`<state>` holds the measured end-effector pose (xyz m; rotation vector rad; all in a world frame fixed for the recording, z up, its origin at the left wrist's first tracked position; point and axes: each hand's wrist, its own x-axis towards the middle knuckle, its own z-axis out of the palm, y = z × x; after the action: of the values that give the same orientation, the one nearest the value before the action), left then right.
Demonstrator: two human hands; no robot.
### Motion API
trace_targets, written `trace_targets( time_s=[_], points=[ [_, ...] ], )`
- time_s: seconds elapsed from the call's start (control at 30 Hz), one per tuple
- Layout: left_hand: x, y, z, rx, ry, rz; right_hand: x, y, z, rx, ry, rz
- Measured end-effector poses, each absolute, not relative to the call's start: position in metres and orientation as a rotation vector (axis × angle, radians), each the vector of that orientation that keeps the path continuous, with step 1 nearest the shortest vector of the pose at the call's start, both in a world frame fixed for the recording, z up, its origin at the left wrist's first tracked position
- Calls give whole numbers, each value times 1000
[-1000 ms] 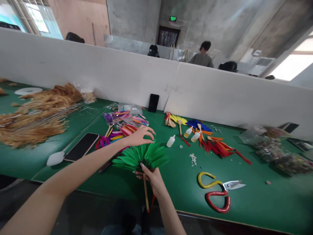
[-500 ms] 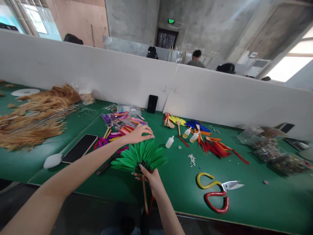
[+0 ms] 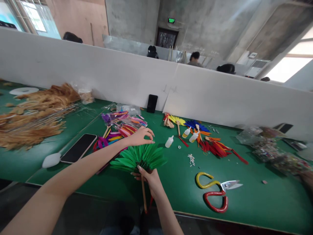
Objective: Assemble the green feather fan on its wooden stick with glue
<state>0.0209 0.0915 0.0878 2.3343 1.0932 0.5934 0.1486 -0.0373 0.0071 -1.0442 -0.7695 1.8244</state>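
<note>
A green feather fan [image 3: 139, 157] on a wooden stick [image 3: 143, 195] lies spread above the green table [image 3: 256, 199]. My right hand [image 3: 149, 178] is closed around the fan's base where the stick begins. My left hand [image 3: 141, 135] reaches across from the left and pinches the tips of the upper feathers with curled fingers. Beyond the fan lie packets of coloured feathers [image 3: 123, 124].
Scissors [image 3: 216, 192] with yellow and red handles lie to the right. Small glue bottles [image 3: 169, 141], white beads [image 3: 191, 159] and finished colourful fans [image 3: 202, 137] sit behind. A phone [image 3: 78, 148] and tan dried grass [image 3: 34, 120] are left. A white partition [image 3: 195, 94] backs the table; people sit beyond.
The fan and both hands have shifted slightly left and down in view. My left hand's fingers have stayed on the feather tips. A person beyond the partition has sunk lower.
</note>
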Motion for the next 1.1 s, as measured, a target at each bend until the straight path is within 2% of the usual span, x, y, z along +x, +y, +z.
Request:
trace_targets(
  time_s=[0.43,0.53,0.67,0.77,0.97,1.1],
  points=[
    [18,90,96,2374,1129,732,147,-37,3,-1071,-767,1775],
    [11,76,106,2394,1212,875,147,-36,4,-1045,-767,1770],
    [0,36,109,2224,1473,1261,148,-32,1,-1044,-763,1761],
    [-4,2,87,1906,1719,1413,147,-29,0,-1065,-746,1760],
    [1,-40,16,1216,1924,1426,148,-25,6,-1016,-722,1796],
    [3,-49,14,1273,2109,1632,150,-25,6,-915,-670,1839]
  ],
)
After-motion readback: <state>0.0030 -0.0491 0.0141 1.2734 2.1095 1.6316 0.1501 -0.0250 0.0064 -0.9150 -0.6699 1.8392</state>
